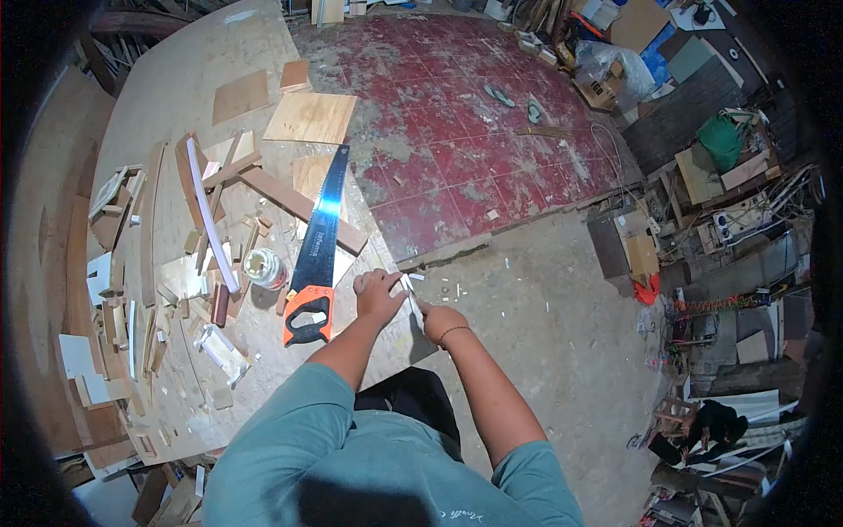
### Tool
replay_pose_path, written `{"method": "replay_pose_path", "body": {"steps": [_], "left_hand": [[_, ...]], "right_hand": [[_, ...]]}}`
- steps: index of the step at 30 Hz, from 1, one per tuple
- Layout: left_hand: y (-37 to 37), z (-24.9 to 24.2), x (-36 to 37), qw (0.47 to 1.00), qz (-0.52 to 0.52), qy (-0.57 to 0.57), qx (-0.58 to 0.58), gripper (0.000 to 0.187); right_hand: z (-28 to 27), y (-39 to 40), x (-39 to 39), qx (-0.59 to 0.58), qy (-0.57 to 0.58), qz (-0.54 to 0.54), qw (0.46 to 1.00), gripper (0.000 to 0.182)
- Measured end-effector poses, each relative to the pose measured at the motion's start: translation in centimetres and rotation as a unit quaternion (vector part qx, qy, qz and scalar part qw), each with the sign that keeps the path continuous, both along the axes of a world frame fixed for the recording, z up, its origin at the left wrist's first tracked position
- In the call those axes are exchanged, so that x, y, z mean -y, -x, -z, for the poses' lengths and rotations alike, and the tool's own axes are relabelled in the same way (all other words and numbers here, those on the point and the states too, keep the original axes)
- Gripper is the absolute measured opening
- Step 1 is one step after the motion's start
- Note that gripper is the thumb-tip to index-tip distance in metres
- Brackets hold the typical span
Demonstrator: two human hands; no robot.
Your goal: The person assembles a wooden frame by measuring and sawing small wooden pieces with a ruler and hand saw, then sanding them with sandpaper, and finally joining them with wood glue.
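At the table's right edge, my left hand [379, 296] presses down with bent fingers on a thin white strip [407, 288]. My right hand [443, 323], wearing a thin bracelet, is closed in a fist just off that edge. Whatever it grips, close to the strip's lower end, is too small and hidden to name. Left of my left hand lies a handsaw [318, 248] with an orange and black handle, its blade pointing away from me. Beside the saw stands an open glass jar [265, 269] with pale contents.
Wood offcuts, a square plywood piece [311, 118], a brown board [294, 200] and a long pale curved strip [211, 215] lie on the wooden table [167, 79]. White scraps dot the concrete floor [544, 325]. Slippers [534, 111] rest on red tiles; clutter lines the right side.
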State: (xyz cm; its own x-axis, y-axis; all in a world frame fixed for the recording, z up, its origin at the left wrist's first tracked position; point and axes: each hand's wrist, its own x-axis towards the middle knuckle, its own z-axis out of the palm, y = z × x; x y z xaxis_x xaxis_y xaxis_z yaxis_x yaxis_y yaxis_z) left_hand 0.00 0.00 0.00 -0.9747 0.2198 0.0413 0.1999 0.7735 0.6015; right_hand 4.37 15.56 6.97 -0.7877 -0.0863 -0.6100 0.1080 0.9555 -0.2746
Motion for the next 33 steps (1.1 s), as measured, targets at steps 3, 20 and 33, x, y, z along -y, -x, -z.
{"method": "replay_pose_path", "body": {"steps": [3,20,33], "left_hand": [[-0.5,-0.2,-0.1,1.000,-0.005,-0.005,-0.019,0.045],[0.1,0.6,-0.7,1.000,-0.021,0.019,-0.003,0.045],[-0.5,1.3,-2.4,0.996,-0.078,0.052,-0.007,0.046]], "right_hand": [[0.6,-0.2,0.3,-0.003,0.000,-0.004,1.000,0.048],[-1.3,-0.1,0.6,-0.025,-0.040,-0.028,0.998,0.047],[-3.7,1.8,0.3,-0.022,-0.016,-0.041,0.999,0.038]]}}
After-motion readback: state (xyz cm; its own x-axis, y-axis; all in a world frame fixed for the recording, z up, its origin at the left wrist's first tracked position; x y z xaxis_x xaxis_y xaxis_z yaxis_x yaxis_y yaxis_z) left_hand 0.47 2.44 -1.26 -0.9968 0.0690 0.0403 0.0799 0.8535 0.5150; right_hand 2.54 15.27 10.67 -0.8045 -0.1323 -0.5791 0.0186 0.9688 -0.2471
